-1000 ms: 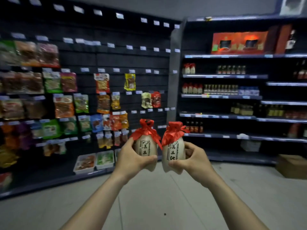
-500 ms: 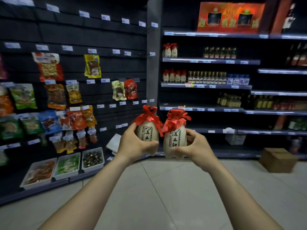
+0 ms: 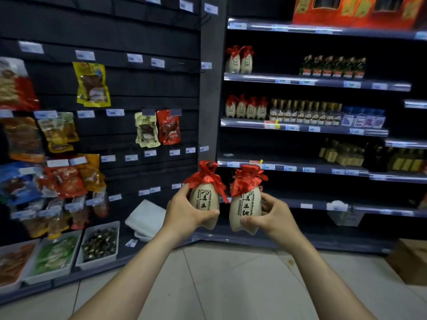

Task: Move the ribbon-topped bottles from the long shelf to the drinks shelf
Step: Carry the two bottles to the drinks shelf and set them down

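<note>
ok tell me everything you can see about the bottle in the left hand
The left bottle is cream, ceramic-looking, rounded, with black characters on its front and red ribbon-tied cloth over the top. It is held upright in the air in front of the drinks shelf. The left hand wraps its side and base, beside the right-hand bottle.

price tags (image 3: 283,81) unreadable, red box (image 3: 355,12) cropped at top

Left-hand bottle (image 3: 204,200): black brush characters inside a thin frame; the lower one read "土", the upper one was unclear.
Right-hand bottle (image 3: 245,210): black brush characters; "土" and "地" were legible, the top one was unclear.
Small vertical print beside characters: too small to read.
Shelf price tags (image 3: 291,128): blurred, unreadable.
Orange tag (image 3: 269,124): digits unclear.
Snack packets (image 3: 92,85): print illegible.
</note>
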A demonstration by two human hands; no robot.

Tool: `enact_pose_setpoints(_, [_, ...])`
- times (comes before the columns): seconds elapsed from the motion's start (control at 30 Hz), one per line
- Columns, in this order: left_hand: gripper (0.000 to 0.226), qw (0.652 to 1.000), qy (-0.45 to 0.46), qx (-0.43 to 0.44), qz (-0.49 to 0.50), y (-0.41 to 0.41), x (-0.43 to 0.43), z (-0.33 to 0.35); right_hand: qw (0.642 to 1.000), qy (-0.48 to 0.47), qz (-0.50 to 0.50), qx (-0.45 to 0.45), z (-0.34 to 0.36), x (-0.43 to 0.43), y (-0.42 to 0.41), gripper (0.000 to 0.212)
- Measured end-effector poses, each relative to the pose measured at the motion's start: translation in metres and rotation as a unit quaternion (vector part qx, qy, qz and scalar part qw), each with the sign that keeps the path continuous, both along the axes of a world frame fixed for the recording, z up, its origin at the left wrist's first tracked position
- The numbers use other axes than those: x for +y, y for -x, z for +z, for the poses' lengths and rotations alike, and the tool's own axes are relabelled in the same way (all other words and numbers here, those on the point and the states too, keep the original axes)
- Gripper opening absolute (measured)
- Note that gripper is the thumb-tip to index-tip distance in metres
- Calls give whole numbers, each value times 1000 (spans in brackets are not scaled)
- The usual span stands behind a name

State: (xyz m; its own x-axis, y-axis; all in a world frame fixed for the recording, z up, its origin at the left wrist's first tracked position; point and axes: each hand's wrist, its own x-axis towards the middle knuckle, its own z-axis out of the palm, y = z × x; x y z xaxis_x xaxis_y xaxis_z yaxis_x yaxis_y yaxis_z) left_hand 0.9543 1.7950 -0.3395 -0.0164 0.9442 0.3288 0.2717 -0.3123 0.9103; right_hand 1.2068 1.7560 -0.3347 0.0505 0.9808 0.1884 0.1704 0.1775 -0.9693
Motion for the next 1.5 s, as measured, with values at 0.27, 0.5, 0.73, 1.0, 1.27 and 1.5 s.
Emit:
enact_pose_setpoints(0.27, [83,1000,14,-15,-16,-34,236,-4,1000,-19,-3,-17,2,227,-30,60])
enact_pose_setpoints(0.5, [87,1000,8,-3,-28,-65,380,8,999,-25,-43,-14,14,374,-61,60])
enact_pose_setpoints(0.73, [84,1000,-2,-15,-24,-98,504,29,994,-71,-75,-18,32,502,-85,63])
enact_pose_setpoints(1.0, [75,998,-55,-24,-17,-165,670,68,988,-114,-99,-12,54,671,-143,58])
enact_pose_setpoints(1.27, [72,994,-101,-38,-12,-229,818,108,977,-176,-108,-47,95,821,-196,63])
enact_pose_setpoints(1.5, [75,994,-111,4,14,-254,888,100,976,-172,-113,-65,85,894,-219,63])
